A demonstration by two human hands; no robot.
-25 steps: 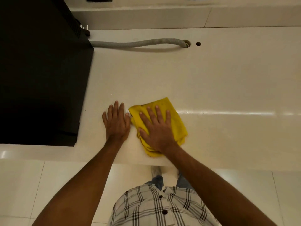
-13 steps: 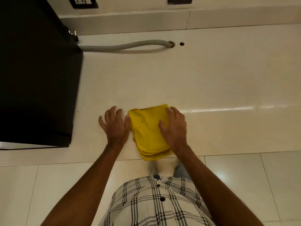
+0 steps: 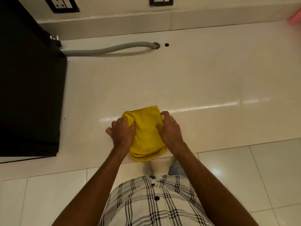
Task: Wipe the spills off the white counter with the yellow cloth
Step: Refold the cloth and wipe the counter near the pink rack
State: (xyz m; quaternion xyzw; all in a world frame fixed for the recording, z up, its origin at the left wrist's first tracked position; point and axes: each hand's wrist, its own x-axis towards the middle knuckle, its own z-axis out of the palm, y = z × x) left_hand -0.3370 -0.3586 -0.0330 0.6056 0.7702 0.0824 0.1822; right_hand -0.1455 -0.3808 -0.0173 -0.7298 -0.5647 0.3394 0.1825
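A folded yellow cloth [image 3: 147, 133] lies on the white counter [image 3: 179, 82] near its front edge, its near end hanging slightly over. My left hand [image 3: 122, 132] grips the cloth's left edge, fingers curled around its far left corner. On the opposite side, my right hand [image 3: 170, 128] holds the right edge with thumb and fingers. No distinct spill shows on the counter, only a glossy streak of reflected light.
A large black appliance [image 3: 29, 88] fills the counter's left side. A grey corrugated hose [image 3: 107, 49] runs from it into a hole [image 3: 156, 46], beside a second small hole [image 3: 166, 45]. Wall sockets [image 3: 62, 4] sit above the backsplash. Tiled floor lies below.
My left hand moved from flat on the counter onto the cloth's left edge and curled around it. My right hand shifted from pressing on top to gripping the right edge.
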